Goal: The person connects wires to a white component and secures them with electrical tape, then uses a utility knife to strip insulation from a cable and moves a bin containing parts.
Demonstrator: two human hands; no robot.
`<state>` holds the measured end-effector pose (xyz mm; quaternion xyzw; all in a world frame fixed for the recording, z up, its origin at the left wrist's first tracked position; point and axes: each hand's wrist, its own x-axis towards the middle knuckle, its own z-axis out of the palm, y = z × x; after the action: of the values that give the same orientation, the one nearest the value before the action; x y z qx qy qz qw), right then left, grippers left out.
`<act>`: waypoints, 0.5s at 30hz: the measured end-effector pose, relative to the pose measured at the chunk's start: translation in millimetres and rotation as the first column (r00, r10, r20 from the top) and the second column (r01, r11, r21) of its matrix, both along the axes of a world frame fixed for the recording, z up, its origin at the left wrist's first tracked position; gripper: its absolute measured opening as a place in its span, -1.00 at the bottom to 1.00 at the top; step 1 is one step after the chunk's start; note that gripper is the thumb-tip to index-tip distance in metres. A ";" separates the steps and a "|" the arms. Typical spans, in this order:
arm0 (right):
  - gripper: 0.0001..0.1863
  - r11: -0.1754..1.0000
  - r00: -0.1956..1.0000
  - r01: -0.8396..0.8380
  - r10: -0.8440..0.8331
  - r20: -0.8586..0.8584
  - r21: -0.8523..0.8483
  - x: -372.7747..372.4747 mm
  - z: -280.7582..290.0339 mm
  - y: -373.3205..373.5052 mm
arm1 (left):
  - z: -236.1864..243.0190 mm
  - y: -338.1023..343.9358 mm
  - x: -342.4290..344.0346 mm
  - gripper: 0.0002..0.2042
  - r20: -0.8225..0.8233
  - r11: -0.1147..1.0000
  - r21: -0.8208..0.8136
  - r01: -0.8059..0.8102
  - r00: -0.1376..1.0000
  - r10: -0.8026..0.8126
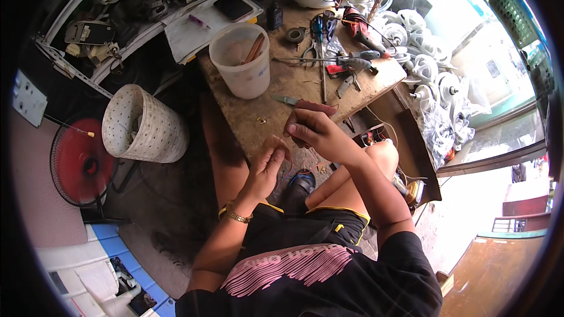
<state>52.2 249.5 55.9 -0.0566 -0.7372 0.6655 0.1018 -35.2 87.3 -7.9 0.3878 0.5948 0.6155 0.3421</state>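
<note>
My left hand (271,161) is raised over the near edge of the wooden workbench, its thumb and fingers closed in a pinch. Just beside it, my right hand (311,131) is closed too, thumb against the bent fingers. What either pinch holds is too small to make out. A reddish-brown flat piece (320,107) shows past the right knuckles; whether I grip it cannot be told. Close to those knuckles lies a knife-like blade (284,99) on the bench. A small yellowish bit (261,120) rests on the wood left of it. Thin coloured wires (294,177) appear below the hands.
On the workbench (235,123) stand a translucent bucket (244,73) with brown strips inside, a tape roll (295,35), pliers (311,51) and a red power drill (359,29). White fan motor parts (426,70) crowd the right. A dotted bin (155,126) and red fan (85,161) stand left.
</note>
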 end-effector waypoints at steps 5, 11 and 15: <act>-0.74 0.964 0.999 -0.027 0.038 0.039 -0.263 -7.4 -8.2 -7.0 | -18.1 0.5 18.9 -0.71 0.192 0.994 0.103 0.036 0.980 -0.055; -0.77 0.688 0.978 0.155 -0.206 0.013 -0.709 -16.6 -1.7 -30.6 | -18.2 13.8 43.3 -0.76 0.215 0.983 0.179 -0.048 0.977 0.009; -0.79 0.467 0.991 0.101 -0.121 0.050 -0.878 -8.4 -2.3 -17.3 | -10.8 3.6 30.2 -0.80 0.147 0.987 0.157 0.039 0.987 -0.063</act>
<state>43.7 232.2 53.6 -0.1420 -0.2860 0.9414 0.1086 -5.0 91.0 -18.7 0.3802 0.5076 0.6783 0.3711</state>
